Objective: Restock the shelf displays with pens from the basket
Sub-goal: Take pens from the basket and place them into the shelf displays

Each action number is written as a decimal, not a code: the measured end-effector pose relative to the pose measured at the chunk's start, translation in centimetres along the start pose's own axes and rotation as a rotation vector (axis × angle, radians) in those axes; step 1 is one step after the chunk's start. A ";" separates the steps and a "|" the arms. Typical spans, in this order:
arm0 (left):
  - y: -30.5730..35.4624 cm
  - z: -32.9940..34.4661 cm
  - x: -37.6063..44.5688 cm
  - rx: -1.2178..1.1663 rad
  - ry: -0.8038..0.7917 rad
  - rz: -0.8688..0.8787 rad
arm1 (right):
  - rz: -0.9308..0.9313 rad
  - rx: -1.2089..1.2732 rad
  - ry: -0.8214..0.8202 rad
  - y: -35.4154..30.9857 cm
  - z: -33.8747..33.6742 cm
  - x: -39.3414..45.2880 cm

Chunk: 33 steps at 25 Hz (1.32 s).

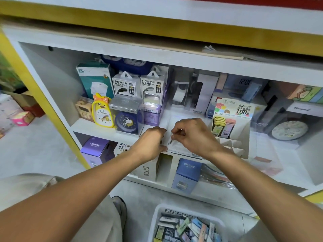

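We see both hands at frame centre on the shelf edge, left hand curled on a clear packet, right hand pinching its top, basket of pens at bottom centre, lead display just right.

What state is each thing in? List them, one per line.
Left hand: curled, gripping the clear packet's left edge.
Right hand: pinching the packet's top.
Clear packet: held at the shelf edge; contents unclear.
Pencil-lead display box: upright, back slots filled, front tiers empty.
White basket: on the floor, holding many small packs.
Yellow duck clock: upright.
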<state>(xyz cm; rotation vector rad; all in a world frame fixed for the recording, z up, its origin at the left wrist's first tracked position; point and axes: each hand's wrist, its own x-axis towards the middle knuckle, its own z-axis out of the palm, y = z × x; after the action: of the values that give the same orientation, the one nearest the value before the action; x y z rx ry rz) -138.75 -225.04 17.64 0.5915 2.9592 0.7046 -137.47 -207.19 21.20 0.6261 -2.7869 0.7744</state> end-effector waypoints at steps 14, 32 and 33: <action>0.8 0.4 -4.1 -0.095 -0.403 -0.101 | 0.142 -0.054 -0.145 -1.1 -0.8 -7.9; 0.4 30.7 -12.7 0.161 -0.950 -0.057 | 0.677 -0.210 -0.759 13.3 20.8 -30.7; 0.5 31.7 -13.1 0.112 -0.892 -0.112 | 0.666 -0.237 -0.750 13.4 21.5 -30.9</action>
<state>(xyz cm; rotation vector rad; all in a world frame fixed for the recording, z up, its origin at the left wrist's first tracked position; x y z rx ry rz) -122.41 -216.03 -11.16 0.5462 2.1726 0.1723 -117.04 -197.38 -11.67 -0.1274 -3.7714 0.2943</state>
